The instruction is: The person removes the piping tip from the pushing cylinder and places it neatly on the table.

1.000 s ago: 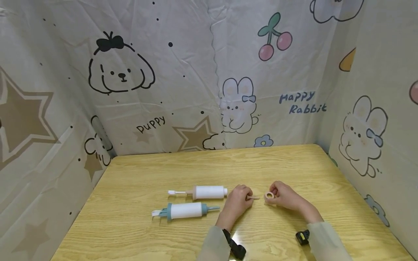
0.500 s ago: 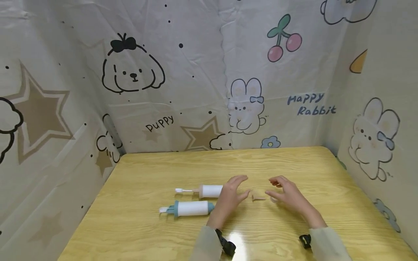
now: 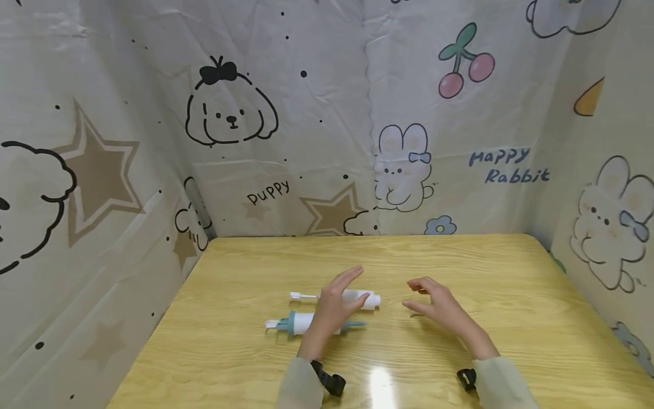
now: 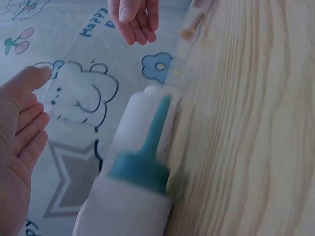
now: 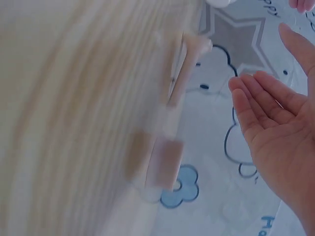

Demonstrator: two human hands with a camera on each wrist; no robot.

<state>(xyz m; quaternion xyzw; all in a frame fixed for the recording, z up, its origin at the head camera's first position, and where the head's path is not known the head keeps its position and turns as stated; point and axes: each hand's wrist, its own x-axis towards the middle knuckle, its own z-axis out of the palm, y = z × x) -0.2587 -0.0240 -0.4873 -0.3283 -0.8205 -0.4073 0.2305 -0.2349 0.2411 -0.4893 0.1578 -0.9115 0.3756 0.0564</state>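
Note:
My left hand (image 3: 333, 307) hovers with spread fingers over two white cylinders, holding nothing. The nearer cylinder (image 3: 302, 323) has teal ends, a pale tip at left and a slim teal nozzle (image 4: 156, 128) at right. Behind it lies the other cylinder (image 3: 369, 305), with a thin white rod at left and a bare white neck at right; the hand hides part of both. My right hand (image 3: 441, 307) is apart from the things, fingers loosely extended. Beside it, in the right wrist view, are a beige cone-shaped nozzle (image 5: 183, 73) and a beige ring (image 5: 167, 164), both blurred.
The wood-grain table (image 3: 245, 363) is enclosed by a printed cloth (image 3: 327, 96) behind and at both sides. Black wrist cameras sit at both cuffs, with the left wrist camera (image 3: 334, 384) close above the table.
The left hand has let go of the beige nozzle and moved left over the cylinders. The right hand has released the beige ring and opened. The head view has turned left.

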